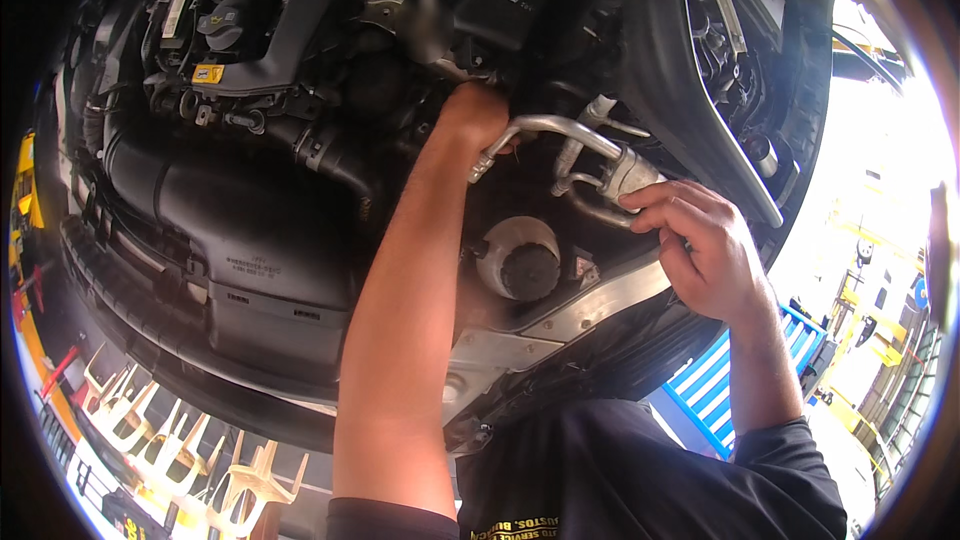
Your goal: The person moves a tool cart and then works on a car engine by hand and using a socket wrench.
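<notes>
A bent silver metal pipe [565, 127] runs through the open engine bay into a wider cylindrical metal section [630, 176]. My right hand [700, 245] pinches the lower end of that section between thumb and fingers. Deep in the bay, my left hand [474, 118] reaches down beside the pipe's other end, which carries a small metal fitting [480, 169]. Its fingers are mostly hidden behind the hand and by shadow, so what they touch does not show. Below the pipe sits a round reservoir with a dark cap [527, 270].
A black air duct [240, 200] fills the bay's left side, with an oil filler cap [224, 27] beyond it. A silver front crossmember [560, 324] lies close to my body. Beyond the car are stacked plastic chairs [258, 480] and a blue-and-white striped rack [715, 380].
</notes>
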`<state>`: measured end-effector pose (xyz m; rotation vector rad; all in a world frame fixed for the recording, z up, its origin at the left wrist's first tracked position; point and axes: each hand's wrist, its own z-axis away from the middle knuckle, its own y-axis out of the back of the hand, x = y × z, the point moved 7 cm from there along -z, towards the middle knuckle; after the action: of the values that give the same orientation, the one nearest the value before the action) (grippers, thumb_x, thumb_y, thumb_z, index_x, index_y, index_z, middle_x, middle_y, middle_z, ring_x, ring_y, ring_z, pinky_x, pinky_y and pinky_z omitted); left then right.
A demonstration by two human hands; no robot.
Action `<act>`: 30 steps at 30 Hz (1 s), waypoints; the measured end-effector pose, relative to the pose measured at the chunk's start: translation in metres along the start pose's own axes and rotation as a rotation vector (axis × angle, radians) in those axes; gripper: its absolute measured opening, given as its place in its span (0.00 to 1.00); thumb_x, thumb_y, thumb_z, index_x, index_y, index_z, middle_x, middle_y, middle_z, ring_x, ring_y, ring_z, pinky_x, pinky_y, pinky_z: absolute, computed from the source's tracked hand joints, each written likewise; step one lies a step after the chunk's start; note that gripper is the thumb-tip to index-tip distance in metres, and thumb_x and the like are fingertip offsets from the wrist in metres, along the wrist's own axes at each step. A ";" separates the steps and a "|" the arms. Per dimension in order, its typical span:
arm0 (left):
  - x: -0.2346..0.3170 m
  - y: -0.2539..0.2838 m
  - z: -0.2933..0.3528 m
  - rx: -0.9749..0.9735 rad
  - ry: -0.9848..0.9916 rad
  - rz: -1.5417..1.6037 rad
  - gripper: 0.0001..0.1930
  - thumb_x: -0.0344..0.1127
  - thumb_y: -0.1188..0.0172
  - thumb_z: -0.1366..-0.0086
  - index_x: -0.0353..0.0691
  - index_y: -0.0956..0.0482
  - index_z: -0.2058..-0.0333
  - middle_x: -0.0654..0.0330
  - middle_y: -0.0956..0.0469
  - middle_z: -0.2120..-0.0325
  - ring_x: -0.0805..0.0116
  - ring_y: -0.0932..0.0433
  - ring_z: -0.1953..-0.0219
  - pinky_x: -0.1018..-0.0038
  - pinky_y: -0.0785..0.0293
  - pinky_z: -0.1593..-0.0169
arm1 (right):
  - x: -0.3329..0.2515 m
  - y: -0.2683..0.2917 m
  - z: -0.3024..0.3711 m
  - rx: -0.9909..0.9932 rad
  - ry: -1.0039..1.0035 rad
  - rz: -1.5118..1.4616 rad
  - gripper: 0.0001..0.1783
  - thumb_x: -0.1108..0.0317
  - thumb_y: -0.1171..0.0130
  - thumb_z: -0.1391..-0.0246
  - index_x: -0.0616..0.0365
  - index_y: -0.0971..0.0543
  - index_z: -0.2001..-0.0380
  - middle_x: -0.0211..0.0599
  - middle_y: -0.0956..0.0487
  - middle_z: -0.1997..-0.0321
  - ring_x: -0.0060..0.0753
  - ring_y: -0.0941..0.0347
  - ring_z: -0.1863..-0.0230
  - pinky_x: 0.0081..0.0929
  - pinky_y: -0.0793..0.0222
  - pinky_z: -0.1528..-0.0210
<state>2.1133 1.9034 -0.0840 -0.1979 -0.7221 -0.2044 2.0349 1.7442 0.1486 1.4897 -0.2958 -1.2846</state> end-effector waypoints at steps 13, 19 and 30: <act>0.004 -0.001 0.013 -0.043 0.006 0.093 0.15 0.30 0.54 0.26 0.29 0.24 0.48 0.49 0.16 0.58 0.61 0.13 0.66 0.71 0.14 0.63 | 0.007 -0.011 0.003 -0.026 -0.023 -0.041 0.17 0.87 0.52 0.59 0.62 0.19 0.68 0.42 0.15 0.53 0.42 0.16 0.56 0.35 0.21 0.56; 0.000 -0.002 0.002 -0.069 0.021 -0.039 0.13 0.30 0.51 0.28 0.31 0.18 0.57 0.51 0.14 0.64 0.64 0.13 0.68 0.74 0.15 0.65 | 0.006 -0.012 -0.001 -0.042 -0.023 -0.069 0.17 0.88 0.52 0.56 0.65 0.19 0.65 0.44 0.16 0.53 0.41 0.16 0.58 0.31 0.19 0.56; -0.002 -0.006 0.004 -0.202 -0.097 -0.227 0.17 0.35 0.53 0.27 0.34 0.16 0.55 0.54 0.15 0.58 0.66 0.14 0.58 0.72 0.17 0.57 | 0.008 -0.019 0.000 -0.079 -0.063 -0.083 0.18 0.88 0.53 0.56 0.64 0.19 0.64 0.44 0.16 0.53 0.40 0.17 0.58 0.32 0.20 0.55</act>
<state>2.1080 1.8991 -0.0817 -0.3205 -0.8202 -0.4877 2.0302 1.7454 0.1289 1.4092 -0.2241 -1.3957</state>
